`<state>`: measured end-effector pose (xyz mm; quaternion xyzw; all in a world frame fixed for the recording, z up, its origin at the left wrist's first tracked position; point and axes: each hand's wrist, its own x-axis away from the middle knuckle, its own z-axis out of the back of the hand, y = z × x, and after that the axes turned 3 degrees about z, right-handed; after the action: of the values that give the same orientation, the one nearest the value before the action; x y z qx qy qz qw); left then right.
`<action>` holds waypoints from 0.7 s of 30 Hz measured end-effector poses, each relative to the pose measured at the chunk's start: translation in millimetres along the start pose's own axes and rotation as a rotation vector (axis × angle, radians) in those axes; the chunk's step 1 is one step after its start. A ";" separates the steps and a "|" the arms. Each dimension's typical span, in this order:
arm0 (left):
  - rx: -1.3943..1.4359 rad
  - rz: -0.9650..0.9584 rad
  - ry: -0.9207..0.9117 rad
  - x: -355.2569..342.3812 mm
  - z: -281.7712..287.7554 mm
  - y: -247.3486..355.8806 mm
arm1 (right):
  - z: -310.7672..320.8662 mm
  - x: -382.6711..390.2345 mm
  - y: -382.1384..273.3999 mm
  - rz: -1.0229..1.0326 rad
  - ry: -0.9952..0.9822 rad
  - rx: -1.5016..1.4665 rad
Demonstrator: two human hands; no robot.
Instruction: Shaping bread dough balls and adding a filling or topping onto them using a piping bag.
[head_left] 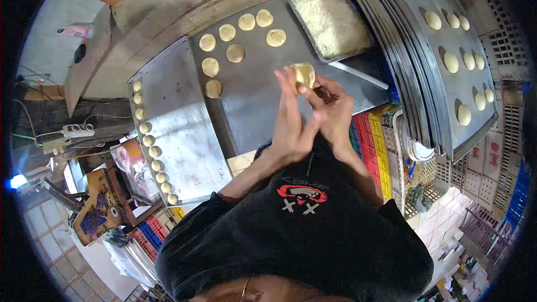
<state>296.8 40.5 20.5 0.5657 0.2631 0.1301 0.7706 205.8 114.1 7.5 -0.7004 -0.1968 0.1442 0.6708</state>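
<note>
Over the middle of the metal work surface, a flattened piece of dough [304,74] is held up at my fingertips. My left hand [292,117] has its fingers stretched up along the dough's left side, pressing on its edge. On the other side my right hand [334,109] pinches the dough's lower edge between thumb and curled fingers. Beyond them, several flat dough rounds [235,53] lie on a dark metal tray [254,114]. At the far right of these stands a rectangular pan [316,50] of pale, crumbly filling or topping; I cannot tell which.
A second metal tray [179,128] on the left carries a row of small dough balls [148,140]. At right, stacked baking trays [428,72] bear several dough balls [451,62] on top. A pale stick [361,75] lies beside the pan. Coloured plastic crates [372,140] stand below.
</note>
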 end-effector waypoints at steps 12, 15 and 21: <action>0.861 0.215 0.165 -7.5 18.1 -22.4 | -3.9 14.1 -57.7 0.623 -0.220 0.510; 1.220 0.269 0.210 -6.4 22.0 -27.9 | -3.1 7.8 -58.3 0.766 -0.304 0.492; 1.115 0.292 0.300 -8.6 24.3 -17.6 | 1.7 17.4 -52.1 0.292 -0.180 0.366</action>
<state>301.4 11.0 11.5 0.8908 0.3172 0.1553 0.2858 216.1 125.0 60.3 -0.5725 -0.1229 0.3347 0.7383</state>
